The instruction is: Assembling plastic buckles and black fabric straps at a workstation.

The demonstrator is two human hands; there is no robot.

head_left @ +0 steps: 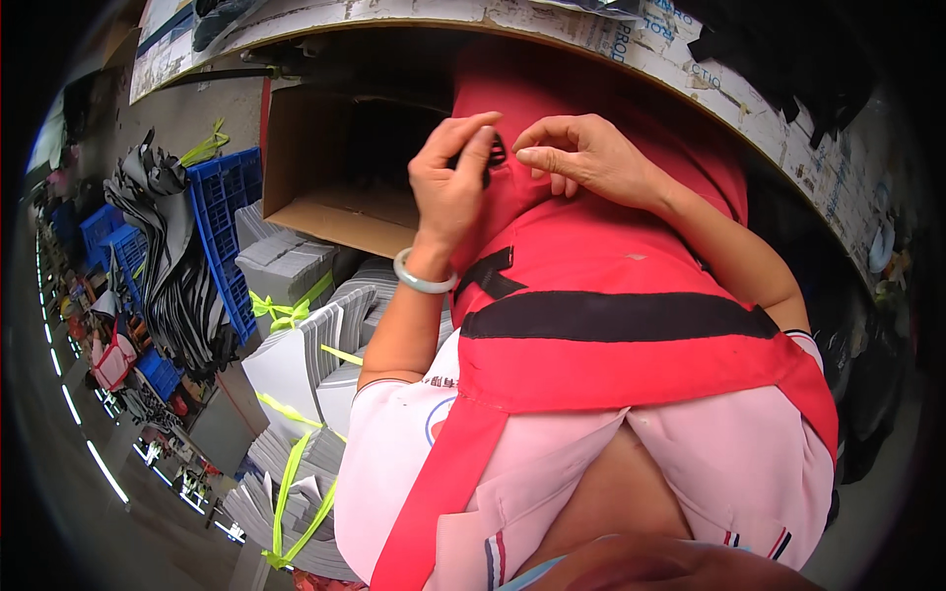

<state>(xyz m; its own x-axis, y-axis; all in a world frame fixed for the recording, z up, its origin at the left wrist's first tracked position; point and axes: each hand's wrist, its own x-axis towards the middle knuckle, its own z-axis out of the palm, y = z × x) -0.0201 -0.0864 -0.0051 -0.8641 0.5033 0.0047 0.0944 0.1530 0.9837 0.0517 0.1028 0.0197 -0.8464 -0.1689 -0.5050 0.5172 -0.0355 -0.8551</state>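
Observation:
My left hand [448, 182], with a pale bangle [424, 274] on its wrist, is raised over the red apron [601, 246]. Its thumb and fingers are closed on a small black piece [497, 151] with slits or ribs, which is partly hidden behind the fingers. Just to the right, my right hand [591, 158] has its thumb and forefinger brought together at the tips, close to the black piece but apart from my left hand. Whatever that pinch may hold is too small to make out. The other right fingers are curled.
An open cardboard box [345, 227] lies under the worktable [631, 44]. Grey sheet stacks [296, 261] tied with yellow-green strips stand at left, beside blue crates [225, 236] and a draped bundle of dark grey pieces [163, 246]. Black material [778, 59] hangs over the table's right edge.

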